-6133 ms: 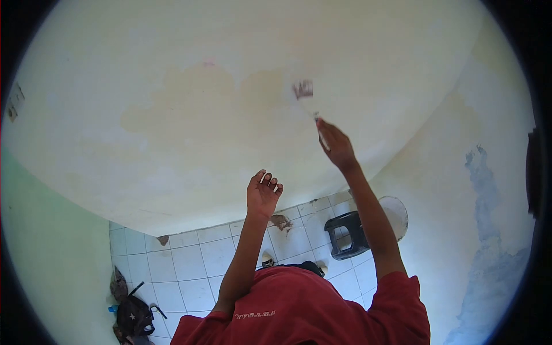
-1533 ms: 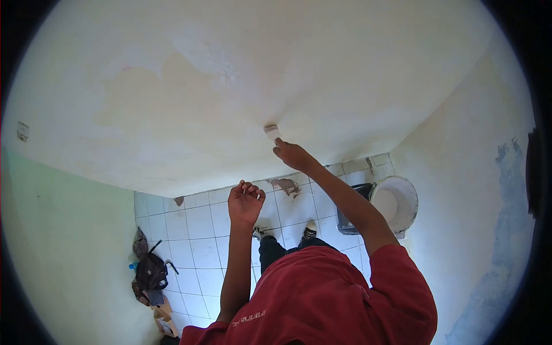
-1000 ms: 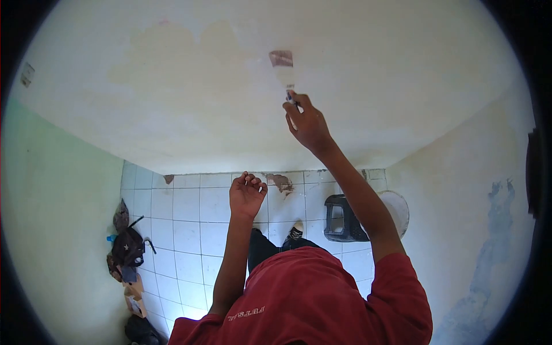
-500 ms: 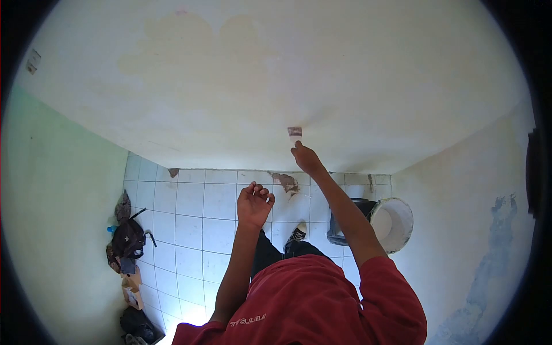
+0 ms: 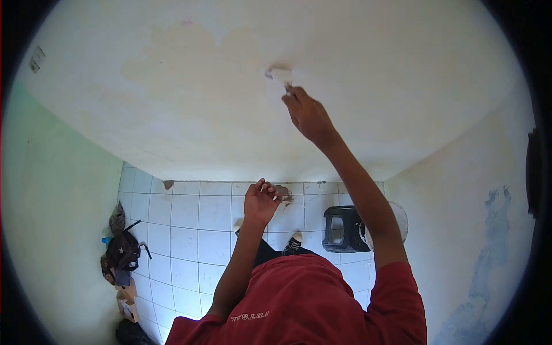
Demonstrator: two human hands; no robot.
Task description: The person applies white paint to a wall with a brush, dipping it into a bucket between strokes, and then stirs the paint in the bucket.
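Note:
My right hand (image 5: 307,115) is raised against the cream wall (image 5: 374,69) and grips the handle of a putty knife (image 5: 279,73). Its blurred blade lies flat on the wall, just right of a large yellowish patch (image 5: 190,57). My left hand (image 5: 261,201) hangs lower in mid-air, off the wall, with its fingers curled in and nothing visible in them. Both bare forearms come out of a red shirt (image 5: 305,305) at the bottom of the view.
A white tiled floor (image 5: 195,218) lies below, with a chipped spot at the wall's foot. A black stool (image 5: 342,230) and a white bucket (image 5: 401,218) stand at right. Bags (image 5: 121,253) and a cardboard box (image 5: 127,302) sit by the green wall (image 5: 52,218).
My right hand has swept the putty knife up the wall from the low point half a second ago. The left hand stays curled and has hardly moved.

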